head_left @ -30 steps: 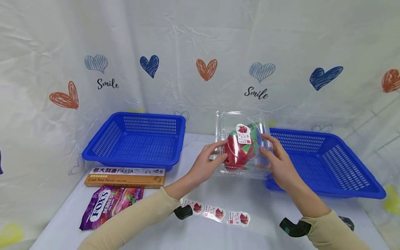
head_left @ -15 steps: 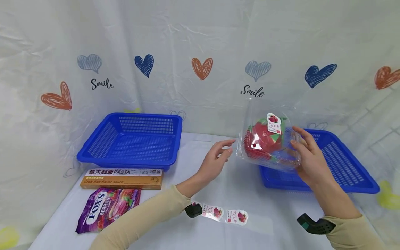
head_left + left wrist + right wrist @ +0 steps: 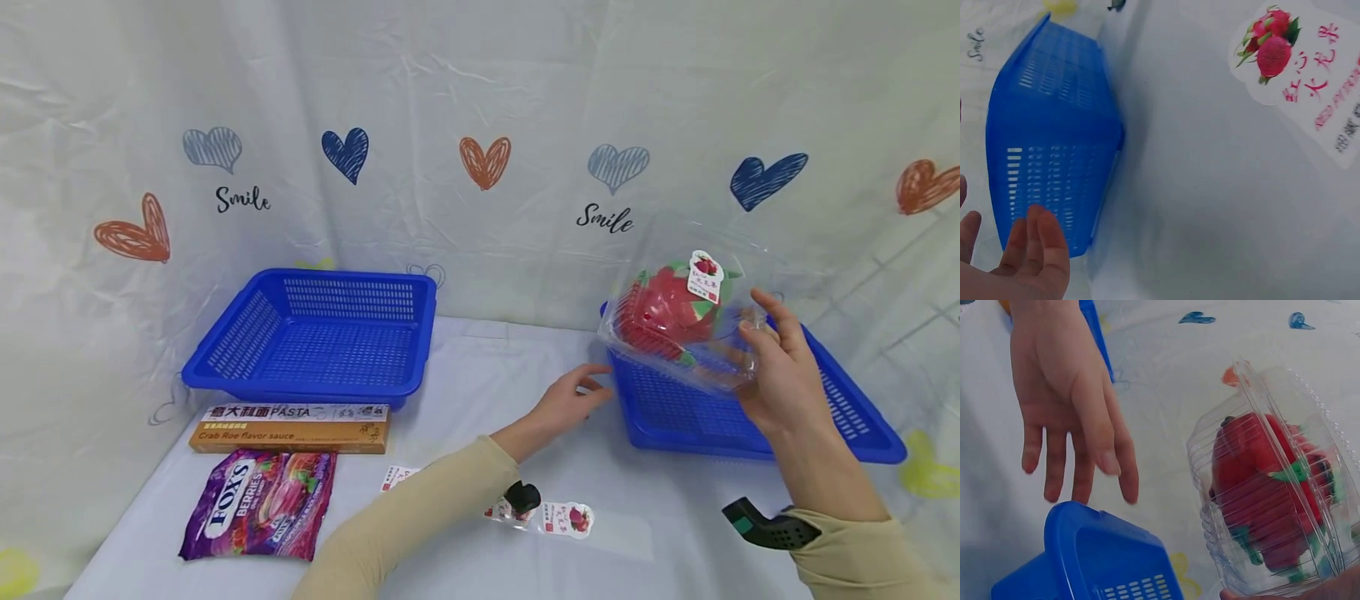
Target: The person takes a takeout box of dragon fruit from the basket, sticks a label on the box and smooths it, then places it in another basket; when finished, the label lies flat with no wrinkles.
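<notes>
My right hand [image 3: 776,367] grips a clear plastic clamshell box [image 3: 686,317] with a red dragon fruit inside and a sticker on its lid, tilted in the air over the right blue basket [image 3: 847,412]. The right wrist view shows the box [image 3: 1272,494] close up. My left hand [image 3: 570,404] hovers low over the table just left of that basket, fingers relaxed and holding nothing; its fingers [image 3: 1029,250] show beside the basket wall [image 3: 1054,144] in the left wrist view.
An empty blue basket [image 3: 315,342] stands at the back left. A pasta box [image 3: 288,427] and a purple candy bag [image 3: 258,502] lie in front of it. A strip of dragon fruit stickers [image 3: 566,517] lies near the front, by my left forearm.
My left hand let go of the box and dropped toward the table. My right hand alone carried the box right and up, over the right basket.
</notes>
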Demonstrator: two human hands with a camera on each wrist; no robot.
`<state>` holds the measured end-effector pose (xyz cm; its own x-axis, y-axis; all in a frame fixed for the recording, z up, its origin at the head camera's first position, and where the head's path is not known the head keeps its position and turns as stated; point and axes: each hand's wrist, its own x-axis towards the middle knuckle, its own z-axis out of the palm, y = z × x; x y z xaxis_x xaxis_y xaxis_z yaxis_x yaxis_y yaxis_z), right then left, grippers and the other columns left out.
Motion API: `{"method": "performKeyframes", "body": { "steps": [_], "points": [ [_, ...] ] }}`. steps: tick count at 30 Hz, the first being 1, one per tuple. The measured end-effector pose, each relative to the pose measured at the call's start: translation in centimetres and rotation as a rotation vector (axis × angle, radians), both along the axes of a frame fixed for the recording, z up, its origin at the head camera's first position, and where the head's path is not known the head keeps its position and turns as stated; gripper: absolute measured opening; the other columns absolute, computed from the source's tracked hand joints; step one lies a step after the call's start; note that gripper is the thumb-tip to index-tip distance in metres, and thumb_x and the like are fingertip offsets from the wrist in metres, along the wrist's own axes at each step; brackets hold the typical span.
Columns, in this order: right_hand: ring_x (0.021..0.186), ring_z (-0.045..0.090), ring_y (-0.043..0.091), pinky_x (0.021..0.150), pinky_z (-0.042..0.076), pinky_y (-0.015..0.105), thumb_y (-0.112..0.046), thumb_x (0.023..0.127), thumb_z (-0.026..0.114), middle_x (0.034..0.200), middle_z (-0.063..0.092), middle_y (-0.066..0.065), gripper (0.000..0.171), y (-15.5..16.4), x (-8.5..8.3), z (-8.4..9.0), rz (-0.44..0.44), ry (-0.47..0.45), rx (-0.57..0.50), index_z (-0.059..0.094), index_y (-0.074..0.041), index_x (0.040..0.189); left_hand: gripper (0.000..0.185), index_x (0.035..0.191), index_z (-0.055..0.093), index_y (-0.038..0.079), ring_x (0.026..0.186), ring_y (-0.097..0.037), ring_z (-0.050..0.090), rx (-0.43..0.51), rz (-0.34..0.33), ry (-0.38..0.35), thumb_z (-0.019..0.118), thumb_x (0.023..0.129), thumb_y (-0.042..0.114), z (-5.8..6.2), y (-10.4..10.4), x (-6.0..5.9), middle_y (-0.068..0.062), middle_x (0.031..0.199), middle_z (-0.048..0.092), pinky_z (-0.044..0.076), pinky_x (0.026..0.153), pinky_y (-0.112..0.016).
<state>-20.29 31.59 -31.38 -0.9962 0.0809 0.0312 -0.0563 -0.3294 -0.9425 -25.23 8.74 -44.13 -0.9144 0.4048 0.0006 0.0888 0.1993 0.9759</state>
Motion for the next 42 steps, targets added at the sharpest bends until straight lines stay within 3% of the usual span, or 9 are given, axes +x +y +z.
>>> {"method": "performKeyframes", "body": {
  "steps": [5,10,15,18,22,25,31,37,42],
  "points": [
    [0.103,0.061,0.014,0.069,0.058,0.04,-0.027,0.1,0.056,0.144,0.031,-0.007,0.06,0.3,0.0,-0.3,-0.013,-0.01,-0.004,0.026,-0.039,0.151,0.045,0.134,0.057,0.029,0.075,-0.009,0.058,-0.067,0.016,-0.05,0.07,0.091,0.035,0.2,2.3,-0.3,0.004,0.097,0.059,0.05,0.063,-0.026],
    [0.098,0.066,0.015,0.068,0.058,0.042,-0.026,0.099,0.057,0.137,0.037,-0.006,0.061,1.5,0.0,-0.6,0.016,0.005,-0.023,0.026,-0.037,0.151,0.052,0.135,0.054,0.023,0.07,-0.009,0.055,-0.097,0.043,-0.027,0.074,0.088,0.03,0.5,3.7,-0.1,0.002,0.093,0.056,0.048,0.061,-0.024],
    [0.093,0.067,0.021,0.069,0.058,0.045,-0.013,0.104,0.046,0.132,0.041,-0.004,0.053,3.8,-0.5,-1.0,0.168,0.069,-0.111,0.027,-0.032,0.15,0.053,0.134,0.054,0.017,0.064,-0.009,0.054,-0.027,0.067,-0.052,0.076,0.087,0.02,1.0,4.3,0.0,0.002,0.087,0.05,0.051,0.06,-0.023],
    [0.091,0.067,0.026,0.07,0.058,0.048,-0.005,0.106,0.035,0.128,0.049,0.0,0.049,5.5,-0.8,-1.4,0.286,0.121,-0.186,0.029,-0.028,0.149,0.053,0.134,0.054,0.016,0.062,-0.011,0.056,0.021,0.069,-0.093,0.077,0.086,0.015,1.3,4.4,0.0,0.001,0.085,0.048,0.057,0.066,-0.031],
    [0.094,0.066,0.025,0.073,0.058,0.045,-0.003,0.106,0.03,0.125,0.05,0.002,0.048,7.4,-1.2,-2.0,0.352,0.142,-0.125,0.032,-0.025,0.148,0.053,0.133,0.055,0.016,0.062,-0.012,0.056,0.042,0.077,-0.121,0.077,0.085,0.013,1.4,4.6,0.0,0.0,0.084,0.046,0.058,0.072,-0.041],
    [0.097,0.066,0.022,0.074,0.058,0.042,-0.003,0.106,0.03,0.127,0.046,0.001,0.048,8.5,-1.3,-2.3,0.353,0.137,-0.038,0.033,-0.025,0.148,0.053,0.133,0.056,0.017,0.06,-0.011,0.056,0.035,0.08,-0.12,0.077,0.085,0.013,1.3,4.6,0.0,0.001,0.083,0.044,0.057,0.072,-0.042],
    [0.101,0.067,0.026,0.074,0.057,0.046,0.0,0.106,0.025,0.129,0.049,0.001,0.049,10.2,-1.7,-3.0,0.433,0.16,-0.076,0.036,-0.021,0.148,0.052,0.133,0.057,0.02,0.057,-0.012,0.057,0.02,0.08,-0.104,0.078,0.085,0.016,1.3,4.7,0.0,0.002,0.082,0.043,0.057,0.071,-0.042],
    [0.1,0.067,0.024,0.073,0.058,0.046,0.001,0.106,0.026,0.132,0.04,-0.001,0.049,11.1,-2.1,-3.9,0.431,0.15,-0.021,0.034,-0.02,0.149,0.053,0.134,0.056,0.021,0.056,-0.012,0.055,0.007,0.077,-0.088,0.078,0.085,0.018,1.2,4.6,0.0,0.001,0.081,0.046,0.057,0.071,-0.043],
    [0.095,0.065,0.019,0.071,0.058,0.043,-0.002,0.106,0.03,0.133,0.031,-0.004,0.05,11.9,-2.5,-4.6,0.369,0.119,0.071,0.031,-0.021,0.152,0.053,0.134,0.056,0.02,0.055,-0.012,0.056,-0.014,0.08,-0.068,0.078,0.085,0.019,1.2,4.6,-0.1,0.002,0.08,0.047,0.055,0.061,-0.032]
  ]
}}
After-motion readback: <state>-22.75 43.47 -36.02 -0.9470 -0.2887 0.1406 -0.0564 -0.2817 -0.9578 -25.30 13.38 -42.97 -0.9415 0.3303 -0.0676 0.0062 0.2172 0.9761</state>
